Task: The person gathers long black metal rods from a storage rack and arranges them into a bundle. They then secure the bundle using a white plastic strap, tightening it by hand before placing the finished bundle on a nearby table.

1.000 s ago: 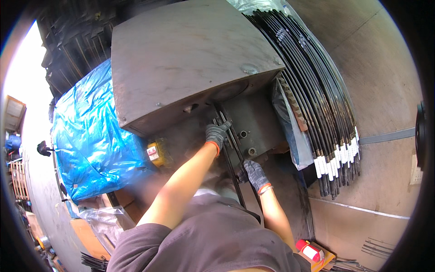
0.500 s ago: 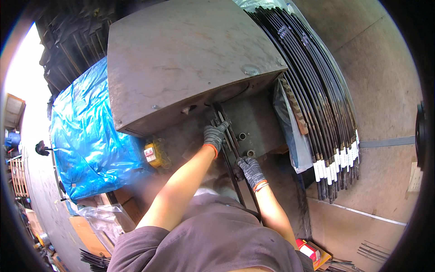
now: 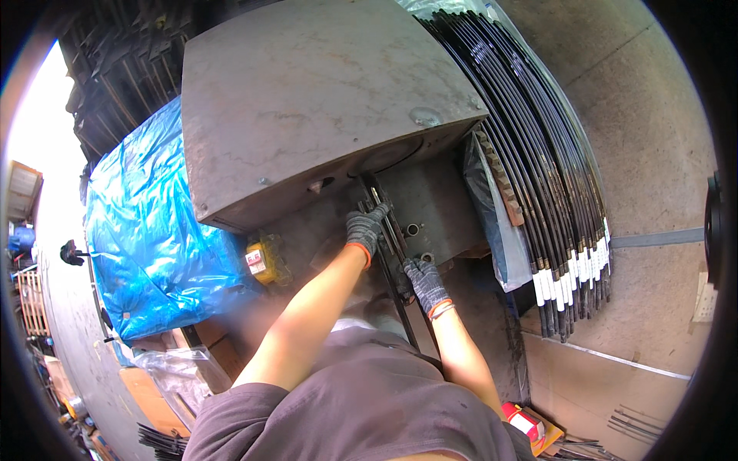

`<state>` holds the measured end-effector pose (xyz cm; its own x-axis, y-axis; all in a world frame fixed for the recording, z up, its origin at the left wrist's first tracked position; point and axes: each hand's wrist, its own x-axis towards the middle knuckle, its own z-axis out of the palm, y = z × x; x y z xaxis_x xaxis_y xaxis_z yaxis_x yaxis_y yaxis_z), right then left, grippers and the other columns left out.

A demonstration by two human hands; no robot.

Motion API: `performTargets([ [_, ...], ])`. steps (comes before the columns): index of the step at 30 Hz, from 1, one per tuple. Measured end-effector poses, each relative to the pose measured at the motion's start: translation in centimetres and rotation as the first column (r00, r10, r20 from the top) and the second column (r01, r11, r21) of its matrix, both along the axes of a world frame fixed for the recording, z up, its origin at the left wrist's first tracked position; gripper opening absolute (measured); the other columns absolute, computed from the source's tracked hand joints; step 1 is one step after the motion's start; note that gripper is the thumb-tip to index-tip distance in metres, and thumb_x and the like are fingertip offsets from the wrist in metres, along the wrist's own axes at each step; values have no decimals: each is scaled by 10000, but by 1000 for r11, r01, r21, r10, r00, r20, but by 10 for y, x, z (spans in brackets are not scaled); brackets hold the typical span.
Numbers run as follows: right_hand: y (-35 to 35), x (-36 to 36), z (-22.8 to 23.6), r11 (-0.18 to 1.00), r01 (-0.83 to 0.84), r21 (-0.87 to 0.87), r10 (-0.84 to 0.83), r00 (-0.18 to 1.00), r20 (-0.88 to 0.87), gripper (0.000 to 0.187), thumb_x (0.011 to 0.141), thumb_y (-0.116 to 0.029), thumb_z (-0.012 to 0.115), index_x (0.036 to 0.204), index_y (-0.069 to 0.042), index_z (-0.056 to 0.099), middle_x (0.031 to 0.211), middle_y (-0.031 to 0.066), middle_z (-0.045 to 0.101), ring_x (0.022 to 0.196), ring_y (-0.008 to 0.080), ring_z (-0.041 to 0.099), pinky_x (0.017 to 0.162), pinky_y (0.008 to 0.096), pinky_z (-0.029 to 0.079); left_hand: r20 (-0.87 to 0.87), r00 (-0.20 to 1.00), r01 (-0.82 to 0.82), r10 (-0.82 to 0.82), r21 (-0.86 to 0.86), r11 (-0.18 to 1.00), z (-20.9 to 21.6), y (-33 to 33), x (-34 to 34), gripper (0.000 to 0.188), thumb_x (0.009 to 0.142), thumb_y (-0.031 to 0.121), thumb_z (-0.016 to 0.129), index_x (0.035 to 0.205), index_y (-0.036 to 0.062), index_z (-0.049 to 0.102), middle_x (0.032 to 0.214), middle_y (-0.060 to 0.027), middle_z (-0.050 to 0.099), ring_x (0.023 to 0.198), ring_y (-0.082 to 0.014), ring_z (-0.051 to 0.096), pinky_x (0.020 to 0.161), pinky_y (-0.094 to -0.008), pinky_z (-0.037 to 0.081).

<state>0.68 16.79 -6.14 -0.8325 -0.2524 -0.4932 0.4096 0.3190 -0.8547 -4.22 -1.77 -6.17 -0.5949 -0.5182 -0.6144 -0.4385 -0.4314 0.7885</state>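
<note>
My left hand (image 3: 367, 229), in a grey knit glove with an orange cuff, is closed around long metal rods (image 3: 393, 235) at the front of a big grey steel housing (image 3: 330, 84). The rods' upper ends reach toward a dark opening under its front edge. My right hand (image 3: 427, 284), gloved alike, is closed lower down on the rods, to the right. Its fingertips are partly hidden. Below my hands the dark rods (image 3: 409, 326) run on toward my body. Two small ring-shaped metal fittings, one of them the upper ring (image 3: 413, 230), stand on the steel surface beside the rods.
To the right lies a large bundle of black rods (image 3: 530, 146) with white-wrapped ends. A blue tarp (image 3: 154, 230) covers something at the left. A yellow package (image 3: 265, 261) sits beside it. A red-and-white box (image 3: 524, 422) lies at the lower right.
My right hand has shifted very slightly up along the rods. My left hand keeps its grip in nearly the same place.
</note>
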Motion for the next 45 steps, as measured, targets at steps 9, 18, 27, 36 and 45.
performTargets([
  [9, -1, -5, -16, 998, 13, 53, -6, 993, -117, 223, 841, -175, 641, 882, 44, 641, 778, 115, 646, 745, 185, 581, 743, 317, 459, 39, 999, 1, -1, 5, 1000, -12, -1, -3, 288, 717, 282, 774, 749, 19, 662, 663, -80, 629, 499, -178, 564, 443, -338, 453],
  [18, -4, -11, -2, 972, -80, 222, 89, 995, -34, 143, 847, -138, 637, 861, 5, 638, 763, 44, 616, 702, 117, 544, 655, 278, 454, 52, 998, -38, 35, 54, 998, 16, 0, 0, 282, 729, 292, 761, 748, 24, 675, 640, -68, 625, 475, -174, 561, 426, -333, 444],
  [27, -3, -15, -17, 976, -73, 206, 94, 991, -95, 182, 825, -141, 655, 914, 17, 650, 799, 83, 647, 706, 129, 544, 654, 295, 457, 56, 998, -14, 11, 49, 999, 14, 0, -2, 322, 717, 310, 771, 763, 7, 670, 677, -84, 636, 505, -172, 570, 464, -340, 461],
  [36, 26, -30, -39, 606, -220, 765, 795, 142, -589, 225, 900, -145, 540, 1062, 3, 592, 1007, 119, 637, 861, 220, 599, 729, 349, 486, 62, 997, -37, 35, 30, 999, 14, 2, -4, 343, 719, 306, 769, 778, -15, 663, 683, -89, 637, 514, -186, 569, 472, -345, 461],
  [45, -7, -24, 5, 994, -90, -55, 93, 994, 49, 217, 852, -163, 620, 948, 23, 674, 861, 62, 675, 740, 126, 564, 701, 280, 463, 77, 997, -15, 11, 61, 998, 5, -3, -2, 338, 720, 292, 771, 810, -12, 655, 692, -92, 639, 523, -182, 577, 474, -329, 465],
])
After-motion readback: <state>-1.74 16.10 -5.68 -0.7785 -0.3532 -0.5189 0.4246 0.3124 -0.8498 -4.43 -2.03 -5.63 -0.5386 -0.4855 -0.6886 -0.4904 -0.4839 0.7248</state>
